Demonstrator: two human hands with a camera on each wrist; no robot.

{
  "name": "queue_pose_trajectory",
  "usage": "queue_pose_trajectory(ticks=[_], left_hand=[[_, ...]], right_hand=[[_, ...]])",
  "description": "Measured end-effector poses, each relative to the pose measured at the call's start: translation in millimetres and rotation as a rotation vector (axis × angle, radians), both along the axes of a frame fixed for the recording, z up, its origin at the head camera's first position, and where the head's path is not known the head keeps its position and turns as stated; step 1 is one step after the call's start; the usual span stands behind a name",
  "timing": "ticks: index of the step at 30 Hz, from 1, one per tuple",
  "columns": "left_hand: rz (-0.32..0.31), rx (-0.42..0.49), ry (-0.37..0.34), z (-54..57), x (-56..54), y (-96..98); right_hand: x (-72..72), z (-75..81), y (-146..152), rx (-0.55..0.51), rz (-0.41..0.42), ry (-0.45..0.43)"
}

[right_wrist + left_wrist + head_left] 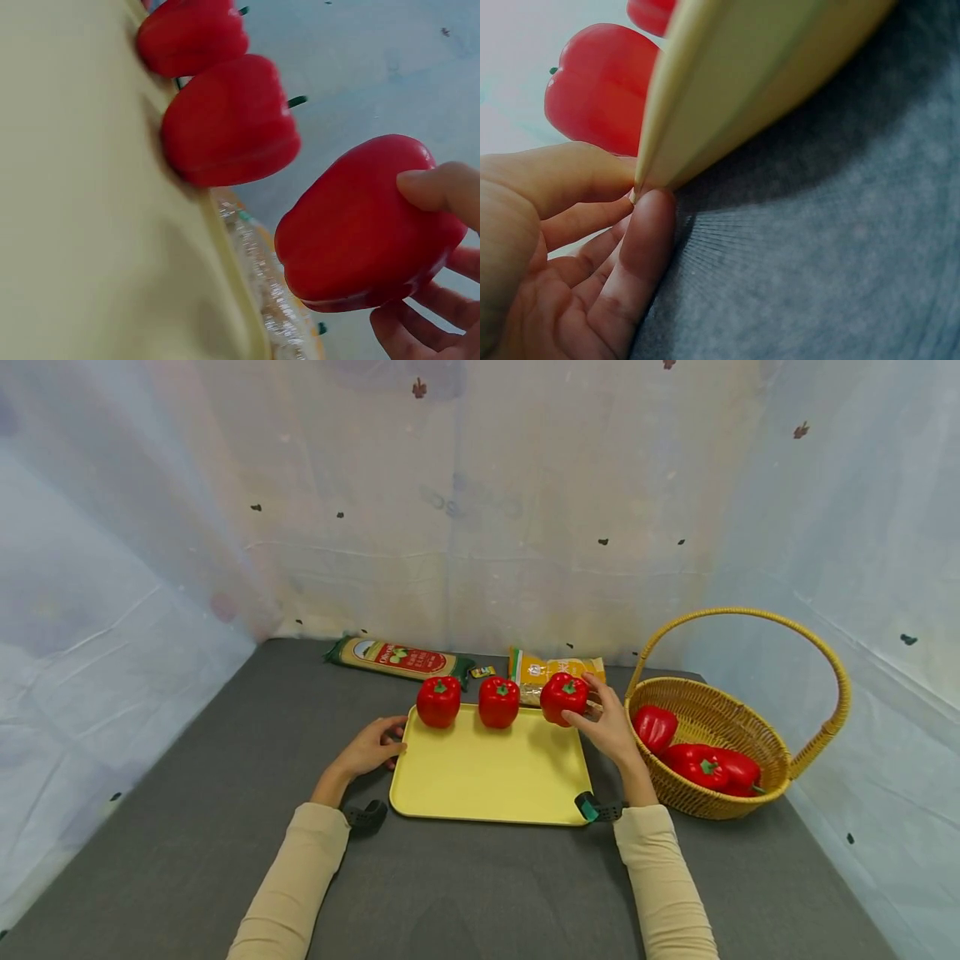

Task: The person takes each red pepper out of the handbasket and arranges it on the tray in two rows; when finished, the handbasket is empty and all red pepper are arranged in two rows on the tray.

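Observation:
My left hand (369, 747) is at the left edge of a yellow tray (491, 781); in the left wrist view its thumb and finger pinch the rim. With the thumb on one side and fingers on the other, my right hand (611, 731) holds a red bell pepper (360, 225) over the tray's far right corner. The right wrist view shows that pepper raised off the tray, its shadow falling on the surface. Two more red bell peppers, one at the far left corner (438, 703) and one beside it (498, 703), stand side by side along the far edge.
To the right stands a wicker basket (693, 797) with a tall handle and several red peppers (701, 766) inside. Behind the tray lie a long green-and-red noodle package (397, 657), a yellow packet (536, 670) and a small yellow-black item (482, 672). Patterned sheeting hangs around the grey table (465, 893).

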State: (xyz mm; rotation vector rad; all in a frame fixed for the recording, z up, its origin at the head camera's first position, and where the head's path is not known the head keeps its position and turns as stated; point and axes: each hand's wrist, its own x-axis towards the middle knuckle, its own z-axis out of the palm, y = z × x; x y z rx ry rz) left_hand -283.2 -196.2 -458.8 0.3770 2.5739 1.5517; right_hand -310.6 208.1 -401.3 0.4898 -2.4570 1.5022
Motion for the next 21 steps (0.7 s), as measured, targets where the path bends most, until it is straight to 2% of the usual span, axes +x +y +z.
queue_pose_trajectory(ticks=[3, 12, 17, 21], left_hand=[[0.001, 0.000, 0.003, -0.2, 0.1, 0.0], [-0.006, -0.005, 0.007, -0.8, 0.0, 0.1], [-0.002, 0.008, 0.009, -3.4, -1.7, -0.9], [0.002, 0.009, 0.008, -3.4, -2.3, -0.8]], right_hand=[[-2.6, -6.8, -0.8, 0.019, 0.003, -0.007], [2.0, -9.6, -6.2, -0.020, 0.076, -0.096], [-7.2, -24.7, -4.7, 0.023, 0.069, -0.089], [-11.5, -31.7, -3.7, 0.018, 0.072, -0.063]])
